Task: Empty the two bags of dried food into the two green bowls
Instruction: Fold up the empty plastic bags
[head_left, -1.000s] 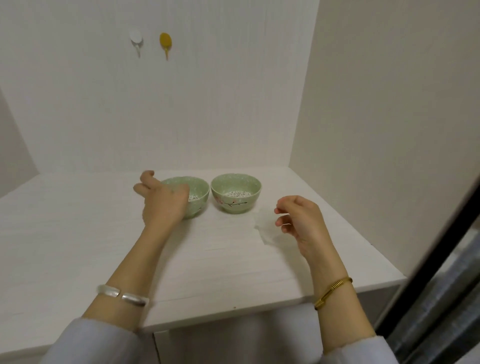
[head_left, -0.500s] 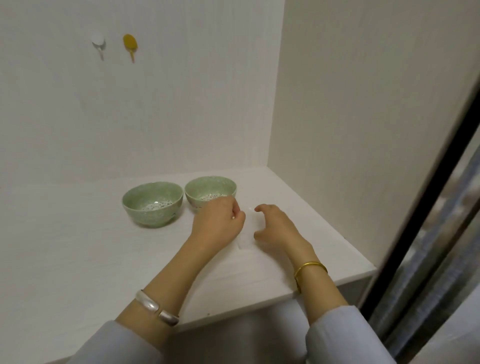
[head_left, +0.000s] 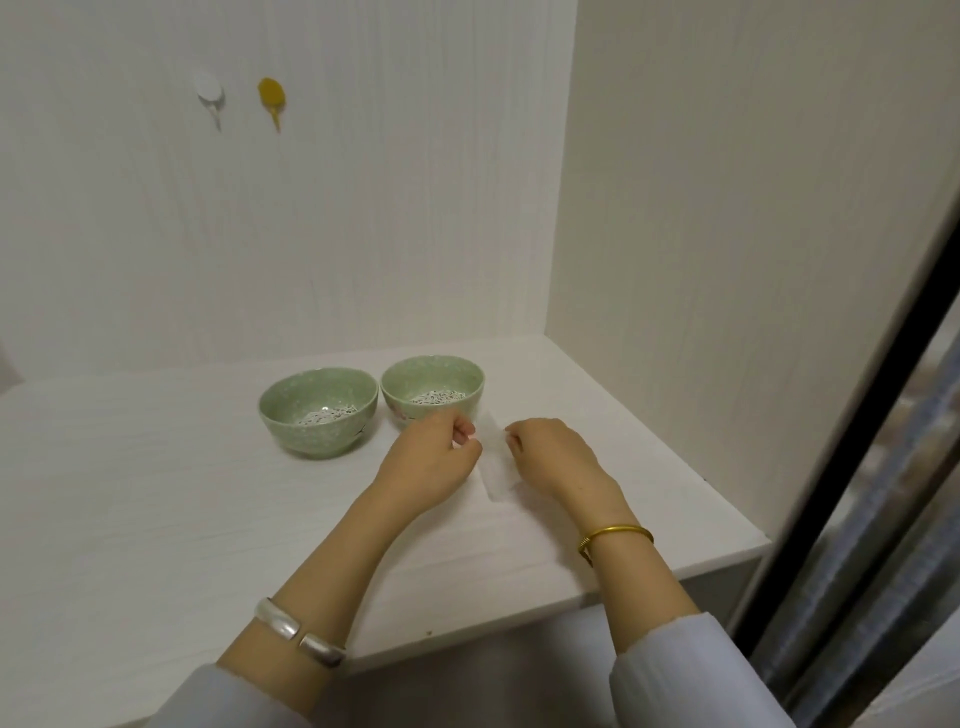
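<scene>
1. Counter (head_left: 156, 519): white, set into a white-walled recess.
2. Left green bowl (head_left: 318, 411): stands upright on the counter and holds pale dried food at its bottom.
3. Right green bowl (head_left: 432, 387): stands just beside the left one, apart from it, and holds pale dried food with dark specks.
4. Clear plastic bag (head_left: 497, 467): lies flat on the counter, in front of and slightly right of the right bowl, between the two hands. It looks empty; whether one bag or two lie there cannot be told.
5. Left hand (head_left: 434, 460): fingers curled, fingertips at the bag's left edge. It appears to pinch that edge, though the contact is not clear.
6. Right hand (head_left: 553, 457): fingers curled, fingertips at the bag's right edge, apparently pinching it.
7. Wrists: a silver bangle (head_left: 298, 633) on the left, a gold bangle (head_left: 615, 535) on the right.
8. Back wall: a white hook (head_left: 210, 96) and a yellow hook (head_left: 271, 98) side by side.
</scene>
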